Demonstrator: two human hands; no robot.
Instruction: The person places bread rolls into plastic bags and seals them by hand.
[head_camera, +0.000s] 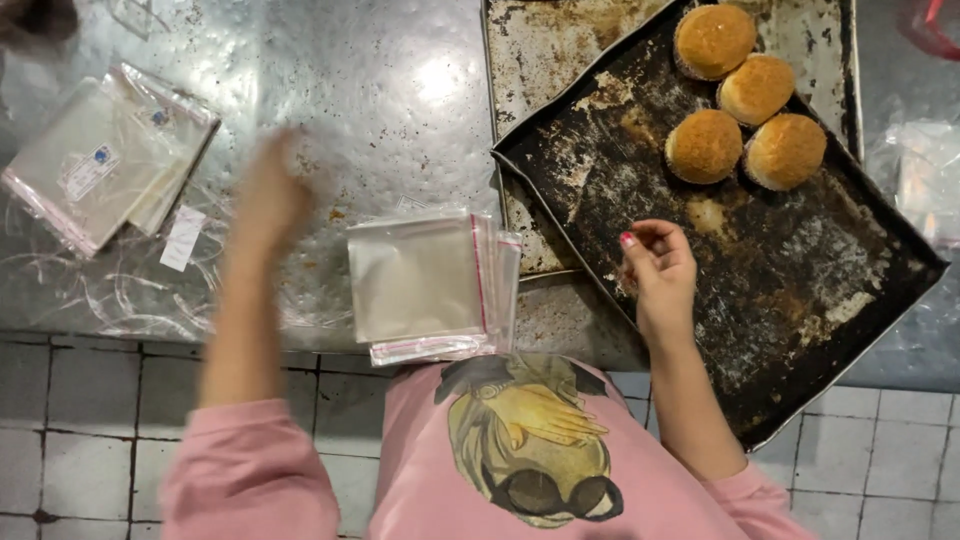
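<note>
Steel table (400, 90), blurred left hand (268, 195) unreadable, right hand (658, 265) fingers loosely curled, empty, over dark tray (800, 290).

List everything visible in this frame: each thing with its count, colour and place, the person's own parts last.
Buns: four, golden brown, far end of the dark tray.
Dark tray: one, blackened, right, set at an angle.
Second tray: one, worn metal, beneath the dark one.
Stack of bags: one, clear, centre front.
Bag pile: one, clear, far left.
Metal table: one, grey, scuffed.
Tiled floor: whitish, below.
Left hand: blurred, empty, over the table.
Right hand: empty, over the dark tray.
</note>
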